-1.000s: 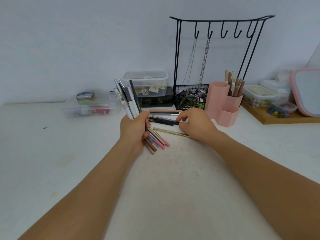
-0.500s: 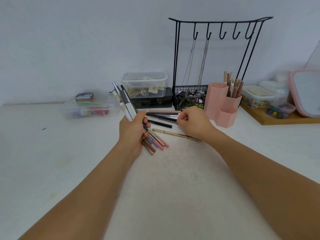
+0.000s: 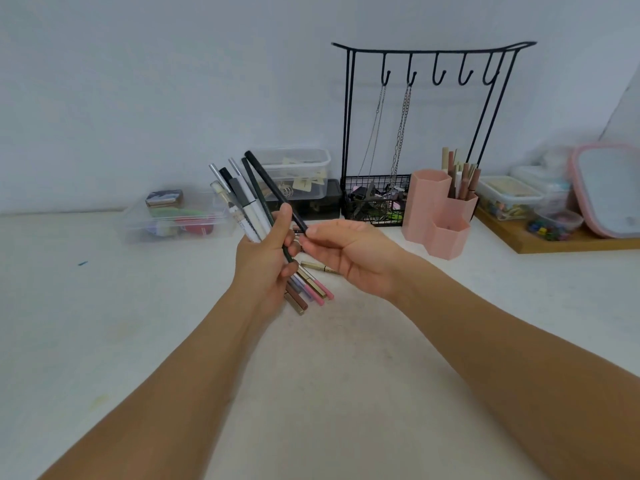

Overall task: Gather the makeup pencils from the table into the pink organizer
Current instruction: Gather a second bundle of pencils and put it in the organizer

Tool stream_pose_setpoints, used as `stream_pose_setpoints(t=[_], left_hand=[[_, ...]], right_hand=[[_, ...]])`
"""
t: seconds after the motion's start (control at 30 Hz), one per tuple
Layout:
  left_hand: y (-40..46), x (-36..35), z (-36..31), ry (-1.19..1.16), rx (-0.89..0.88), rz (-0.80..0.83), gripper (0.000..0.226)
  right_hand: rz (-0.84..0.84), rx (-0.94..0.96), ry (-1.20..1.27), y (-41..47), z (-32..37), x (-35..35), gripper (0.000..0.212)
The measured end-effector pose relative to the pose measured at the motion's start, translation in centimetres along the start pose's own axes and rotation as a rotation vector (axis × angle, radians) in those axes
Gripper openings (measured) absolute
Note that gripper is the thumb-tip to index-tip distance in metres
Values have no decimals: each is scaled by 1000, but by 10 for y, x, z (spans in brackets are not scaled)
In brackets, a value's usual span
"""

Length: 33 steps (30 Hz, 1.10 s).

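Pencils gathered so far stand fanned in the left hand (image 3: pixel 266 258), whose grip clenches the mixed bundle of makeup pencils (image 3: pixel 242 199). Right hand (image 3: pixel 349 252), down on the white surface (image 3: pixel 346 375) a moment ago, has lifted and now pinches a slim black pencil (image 3: pixel 273 190) against that bundle. Another gold pencil (image 3: pixel 320 267) remains below, and the pink hexagonal plastic organizer (image 3: pixel 440 216) waits well right

The pink organizer (image 3: pixel 440 211) stands on the counter (image 3: pixel 346 375), whose surface lies bare in front of it. Its tall back-right cup is crowded with pencils; the tall left cup and low front cup gape open from above. Just left of it a black wire jewelry stand (image 3: pixel 377 199) blocks the way. A wooden tray (image 3: pixel 540 242) of containers lies to its right.
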<state>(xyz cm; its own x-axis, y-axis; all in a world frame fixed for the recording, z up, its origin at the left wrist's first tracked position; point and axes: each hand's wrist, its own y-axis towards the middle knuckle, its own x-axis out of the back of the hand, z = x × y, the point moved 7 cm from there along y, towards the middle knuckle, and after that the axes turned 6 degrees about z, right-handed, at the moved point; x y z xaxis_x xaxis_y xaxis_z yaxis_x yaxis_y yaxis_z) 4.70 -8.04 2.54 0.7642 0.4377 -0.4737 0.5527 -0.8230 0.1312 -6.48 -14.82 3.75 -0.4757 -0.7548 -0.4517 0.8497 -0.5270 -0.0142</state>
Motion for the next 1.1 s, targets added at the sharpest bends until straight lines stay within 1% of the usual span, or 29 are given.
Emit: stream_pose_setpoints(t=[0.1, 0.17, 0.27, 0.37, 0.47, 0.53, 0.6, 0.63, 0.7, 0.8, 0.83, 0.9, 0.97, 1.07, 1.1], left_hand=[[-1, 1, -2, 48, -6, -7, 35], [0, 4, 0, 108, 5, -29, 31], [1, 7, 2, 183, 5, -58, 21], [1, 12, 4, 230, 8, -108, 21], [0, 13, 5, 242, 5, -126, 21], [2, 12, 3, 242, -5, -120, 19], [4, 14, 4, 224, 9, -128, 15], [5, 15, 5, 202, 20, -141, 14], [6, 19, 6, 162, 38, -166, 16], [7, 21, 4, 178, 39, -161, 27], [7, 20, 4, 184, 35, -150, 28], [7, 19, 2, 199, 28, -127, 26], [6, 14, 2, 223, 27, -99, 21], [3, 4, 3, 287, 23, -44, 20], [1, 1, 4, 297, 21, -34, 20]], right_hand=[[17, -15, -76, -1, -7, -2, 4], [-1, -5, -179, -2, -6, -1, 3], [-34, 24, -374, -4, -1, -1, 7], [-57, 34, -496, -4, 2, -1, 12], [-44, 17, -574, -4, 13, 3, 8], [-148, 61, -745, -4, 34, 19, 5], [-314, 129, -1043, -6, 56, 42, 6], [-366, 137, -1163, -7, 61, 52, 6], [-388, 78, -1262, -5, 58, 68, 7], [-380, -7, -1317, -4, 45, 78, 6], [-377, -4, -1327, -4, 43, 77, 7], [-367, 68, -1301, -3, 46, 71, 11], [-315, 141, -1203, -4, 51, 57, 12], [-128, 114, -876, -2, 46, 27, 14], [-110, 140, -846, -1, 47, 19, 14]])
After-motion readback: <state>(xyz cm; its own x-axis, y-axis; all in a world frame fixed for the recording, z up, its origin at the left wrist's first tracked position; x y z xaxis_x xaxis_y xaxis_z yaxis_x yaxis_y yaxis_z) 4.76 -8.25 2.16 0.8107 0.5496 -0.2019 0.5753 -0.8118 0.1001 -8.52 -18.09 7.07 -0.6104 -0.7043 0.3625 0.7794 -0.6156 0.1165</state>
